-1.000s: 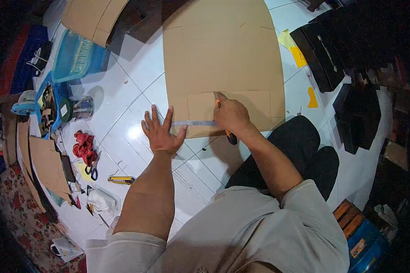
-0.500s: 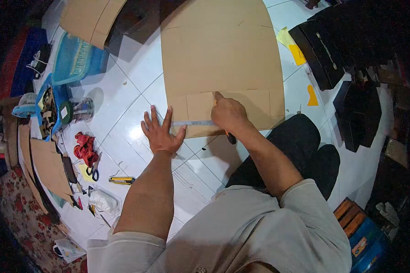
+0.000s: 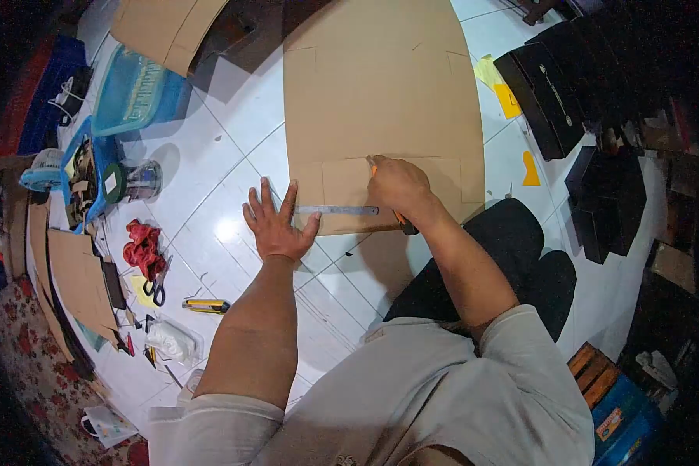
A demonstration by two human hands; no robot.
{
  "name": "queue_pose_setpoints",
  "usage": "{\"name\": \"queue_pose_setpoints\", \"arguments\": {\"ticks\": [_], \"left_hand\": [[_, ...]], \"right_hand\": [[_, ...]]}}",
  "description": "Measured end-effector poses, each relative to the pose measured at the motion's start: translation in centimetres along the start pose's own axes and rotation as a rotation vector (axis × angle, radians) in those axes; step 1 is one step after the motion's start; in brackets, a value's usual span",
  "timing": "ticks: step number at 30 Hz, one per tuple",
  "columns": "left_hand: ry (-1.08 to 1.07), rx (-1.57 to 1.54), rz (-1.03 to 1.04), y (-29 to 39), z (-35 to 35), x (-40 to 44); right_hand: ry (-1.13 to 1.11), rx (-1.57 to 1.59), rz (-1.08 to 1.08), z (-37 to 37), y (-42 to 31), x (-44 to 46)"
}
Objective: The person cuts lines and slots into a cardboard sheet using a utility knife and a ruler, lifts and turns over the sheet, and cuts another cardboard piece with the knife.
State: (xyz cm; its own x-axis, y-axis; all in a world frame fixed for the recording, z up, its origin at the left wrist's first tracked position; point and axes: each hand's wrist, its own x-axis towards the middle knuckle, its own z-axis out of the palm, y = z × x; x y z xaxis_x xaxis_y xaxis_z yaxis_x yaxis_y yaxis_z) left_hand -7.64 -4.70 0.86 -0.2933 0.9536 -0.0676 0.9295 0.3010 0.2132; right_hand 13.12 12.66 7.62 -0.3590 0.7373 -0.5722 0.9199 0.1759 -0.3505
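Note:
A large brown cardboard sheet [image 3: 380,101] lies on the white tiled floor, with lines marked near its lower edge. My left hand [image 3: 281,225] rests with fingers spread at the sheet's lower left, its thumb and index finger by the left end of a metal ruler [image 3: 342,210]. My right hand [image 3: 400,189] is closed round an orange and black cutter [image 3: 406,225], over the sheet and just right of the ruler's end. The cutter's tip is near the upper marked line; most of its body is hidden by my fingers.
Left on the floor are a yellow cutter [image 3: 206,305], scissors [image 3: 154,290], a red cloth [image 3: 143,247], a jar [image 3: 141,180] and blue baskets [image 3: 132,93]. Black boxes [image 3: 607,198] and orange scraps [image 3: 530,168] lie at the right.
My right hand with the cutter has shifted slightly right, uncovering the ruler's right end. My left hand keeps its place. The view has moved a little.

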Motion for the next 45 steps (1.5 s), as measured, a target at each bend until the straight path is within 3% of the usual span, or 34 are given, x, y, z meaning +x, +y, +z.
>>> {"name": "queue_pose_setpoints", "arguments": {"ticks": [9,22,25,27,37,39,43,45], "left_hand": [[-0.057,0.029,-0.027,-0.1,0.1,0.1],[-0.101,0.055,-0.057,0.2,-0.3,0.1],[-0.109,0.077,-0.067,0.2,-0.1,0.2],[-0.123,0.082,-0.071,0.2,-0.2,0.2],[-0.139,0.094,-0.079,0.3,-0.4,0.2],[-0.131,0.094,-0.071,0.2,-0.3,0.1],[-0.148,0.090,-0.074,0.4,-0.7,0.2],[-0.134,0.085,-0.070,0.4,-0.7,0.2]], "right_hand": [[-0.118,-0.246,-0.026,-1.1,-0.6,1.4],[-0.290,-0.324,-0.024,-2.7,-0.7,2.7],[-0.243,-0.302,0.003,-2.6,-0.5,2.8],[-0.097,-0.169,0.143,-1.8,-0.2,3.0],[0.050,-0.126,0.097,-1.2,1.0,2.5],[-0.050,-0.021,0.092,-2.1,1.4,2.3],[0.027,0.100,-0.017,-2.1,3.8,3.9],[-0.156,0.963,0.159,-3.1,6.9,4.7]]}}
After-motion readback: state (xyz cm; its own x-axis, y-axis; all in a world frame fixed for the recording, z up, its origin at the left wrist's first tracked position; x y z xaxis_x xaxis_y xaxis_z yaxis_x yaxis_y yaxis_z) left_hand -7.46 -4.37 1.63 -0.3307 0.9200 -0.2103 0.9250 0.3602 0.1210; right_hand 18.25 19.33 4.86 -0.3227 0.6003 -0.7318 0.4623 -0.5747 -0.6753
